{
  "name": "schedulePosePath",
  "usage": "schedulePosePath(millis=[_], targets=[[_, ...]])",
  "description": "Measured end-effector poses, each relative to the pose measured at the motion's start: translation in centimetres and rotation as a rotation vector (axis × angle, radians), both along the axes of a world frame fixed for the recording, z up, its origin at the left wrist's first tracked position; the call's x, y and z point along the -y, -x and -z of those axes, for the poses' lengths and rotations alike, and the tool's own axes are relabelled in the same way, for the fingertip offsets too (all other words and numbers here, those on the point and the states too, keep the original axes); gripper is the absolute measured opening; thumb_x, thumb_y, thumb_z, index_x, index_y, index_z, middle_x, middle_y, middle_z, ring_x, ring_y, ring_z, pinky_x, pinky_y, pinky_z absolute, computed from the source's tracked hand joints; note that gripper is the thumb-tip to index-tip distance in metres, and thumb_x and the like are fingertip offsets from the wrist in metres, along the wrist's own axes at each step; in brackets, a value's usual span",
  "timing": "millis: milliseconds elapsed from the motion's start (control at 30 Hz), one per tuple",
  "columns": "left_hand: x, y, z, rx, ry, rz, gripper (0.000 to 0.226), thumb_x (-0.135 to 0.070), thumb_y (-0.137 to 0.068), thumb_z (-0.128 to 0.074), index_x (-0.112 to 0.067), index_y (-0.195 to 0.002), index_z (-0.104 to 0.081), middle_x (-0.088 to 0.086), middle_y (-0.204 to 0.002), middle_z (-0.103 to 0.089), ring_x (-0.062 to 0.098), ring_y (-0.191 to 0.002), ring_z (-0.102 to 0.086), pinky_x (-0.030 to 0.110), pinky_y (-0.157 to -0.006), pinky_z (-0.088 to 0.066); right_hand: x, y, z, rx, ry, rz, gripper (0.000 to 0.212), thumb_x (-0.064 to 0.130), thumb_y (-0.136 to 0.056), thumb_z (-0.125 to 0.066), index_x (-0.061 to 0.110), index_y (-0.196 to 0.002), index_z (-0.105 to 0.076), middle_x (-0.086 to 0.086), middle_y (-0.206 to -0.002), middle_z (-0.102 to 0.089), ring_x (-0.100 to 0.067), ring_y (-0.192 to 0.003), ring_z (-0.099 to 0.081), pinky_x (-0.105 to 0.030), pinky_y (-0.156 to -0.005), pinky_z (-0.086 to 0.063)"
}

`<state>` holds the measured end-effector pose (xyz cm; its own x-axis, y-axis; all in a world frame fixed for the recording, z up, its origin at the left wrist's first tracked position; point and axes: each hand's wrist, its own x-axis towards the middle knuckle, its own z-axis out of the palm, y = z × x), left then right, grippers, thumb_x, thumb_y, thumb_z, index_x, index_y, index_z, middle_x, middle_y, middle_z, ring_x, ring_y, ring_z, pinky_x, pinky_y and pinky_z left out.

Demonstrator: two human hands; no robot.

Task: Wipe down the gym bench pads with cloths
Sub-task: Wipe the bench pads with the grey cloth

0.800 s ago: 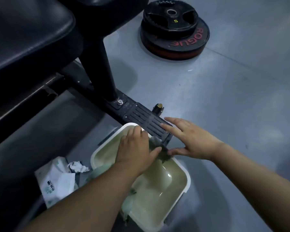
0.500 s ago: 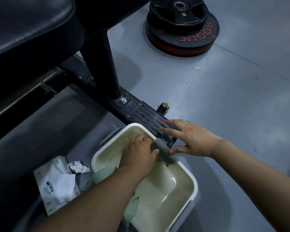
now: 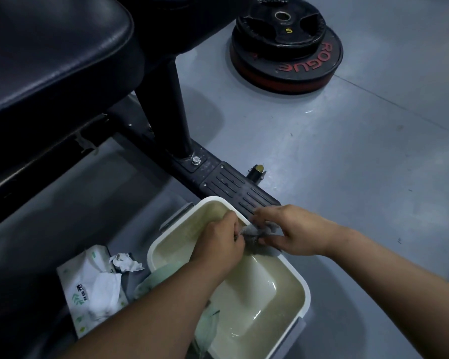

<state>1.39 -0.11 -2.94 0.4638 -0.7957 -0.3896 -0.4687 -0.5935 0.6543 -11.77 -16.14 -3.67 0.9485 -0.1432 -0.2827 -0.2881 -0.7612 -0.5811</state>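
Grey gym floor (image 3: 347, 177); black padded bench pad (image 3: 49, 53) up-left of white plastic basin (image 3: 303, 288) holding cloudy water. Since half second ago, my right hand (image 3: 293, 231) left black foot plate (image 3: 233, 185) and joined my left hand (image 3: 218, 244). Both hands close together, pinching small wet grey cloth (image 3: 254, 231) over basin's far corner.

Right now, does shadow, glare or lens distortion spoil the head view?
Head view: dim, with the bench pad nearly lost in shadow; glints on the water in the basin; mild wide-angle bending toward the edges; the grey cloth looks soft.
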Motion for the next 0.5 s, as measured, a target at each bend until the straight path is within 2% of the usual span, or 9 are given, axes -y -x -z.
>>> schedulePosePath(millis=[33, 100, 133, 200, 267, 367, 433, 500], targets=[[0.0, -0.1, -0.2, 0.012, -0.001, 0.006, 0.018, -0.014, -0.095, -0.054, -0.015, -0.087, -0.039, -0.001, -0.074, -0.046, 0.026, -0.073, -0.047, 0.034, -0.059, -0.032, -0.3, -0.1, -0.1, 0.008, 0.025, 0.026, 0.018, 0.028, -0.087, -0.069, 0.019, -0.095, -0.055, 0.008, -0.082, -0.06, -0.007, -0.072, -0.054, -0.028, -0.063, -0.044], [-0.1, -0.3, -0.7, 0.051, 0.0, 0.045, 0.018, -0.013, -0.1, -0.047, -0.016, -0.088, -0.033, 0.0, -0.078, -0.042, 0.029, -0.076, -0.046, 0.034, -0.06, -0.029, -0.8, -0.1, -0.5, 0.071, 0.051, 0.067, 0.017, 0.018, -0.086, -0.067, 0.018, -0.084, -0.05, 0.012, -0.065, -0.047, -0.005, -0.06, -0.045, -0.019, -0.052, -0.031], [-0.1, -0.5, -1.0, 0.071, 0.02, 0.071, 0.021, -0.013, -0.1, -0.044, -0.019, -0.085, -0.031, 0.0, -0.08, -0.041, 0.031, -0.077, -0.047, 0.035, -0.061, -0.029, -1.1, 0.0, -0.8, 0.12, 0.034, 0.077, 0.017, 0.012, -0.086, -0.064, 0.017, -0.081, -0.048, 0.013, -0.066, -0.045, -0.003, -0.059, -0.044, -0.016, -0.052, -0.029], [-0.2, -0.9, -1.9, 0.121, 0.087, 0.122, 0.025, -0.011, -0.099, -0.043, -0.023, -0.082, -0.029, 0.001, -0.085, -0.04, 0.035, -0.079, -0.049, 0.04, -0.061, -0.036, -1.4, 0.2, -1.6, 0.222, -0.022, 0.093, 0.017, 0.004, -0.089, -0.055, 0.016, -0.08, -0.047, 0.008, -0.076, -0.047, -0.004, -0.063, -0.046, -0.018, -0.055, -0.035], [-0.2, -1.5, -3.2, 0.169, 0.117, 0.177, 0.022, -0.008, -0.096, -0.044, -0.024, -0.086, -0.033, 0.0, -0.089, -0.04, 0.033, -0.075, -0.046, 0.04, -0.061, -0.036, -1.5, 0.4, -2.9, 0.285, -0.062, 0.127, 0.016, 0.002, -0.093, -0.052, 0.015, -0.085, -0.052, 0.006, -0.086, -0.049, -0.008, -0.066, -0.052, -0.02, -0.058, -0.04], [0.0, -2.4, -5.8, 0.211, 0.138, 0.219, 0.016, -0.01, -0.096, -0.047, -0.026, -0.1, -0.047, -0.003, -0.098, -0.041, 0.028, -0.072, -0.048, 0.039, -0.06, -0.039, -1.9, 0.6, -5.2, 0.36, -0.053, 0.163, 0.02, 0.002, -0.095, -0.056, 0.019, -0.1, -0.066, 0.007, -0.092, -0.046, -0.004, -0.069, -0.054, -0.014, -0.064, -0.039], [0.1, -2.8, -7.5, 0.202, 0.154, 0.212, 0.022, -0.011, -0.095, -0.047, -0.027, -0.108, -0.052, -0.005, -0.105, -0.042, 0.029, -0.077, -0.053, 0.042, -0.067, -0.047, -2.2, 0.6, -6.9, 0.42, -0.035, 0.186, 0.029, 0.003, -0.093, -0.058, 0.021, -0.112, -0.071, 0.005, -0.091, -0.045, -0.003, -0.07, -0.052, -0.012, -0.065, -0.039], [0.1, -2.9, -9.7, 0.204, 0.175, 0.209, 0.024, -0.014, -0.094, -0.046, -0.025, -0.113, -0.056, -0.006, -0.11, -0.042, 0.03, -0.086, -0.057, 0.046, -0.077, -0.049, -2.4, 0.4, -8.9, 0.467, -0.009, 0.211, 0.042, 0.003, -0.089, -0.064, 0.024, -0.124, -0.068, 0.008, -0.091, -0.046, -0.006, -0.073, -0.052, -0.013, -0.066, -0.038]])
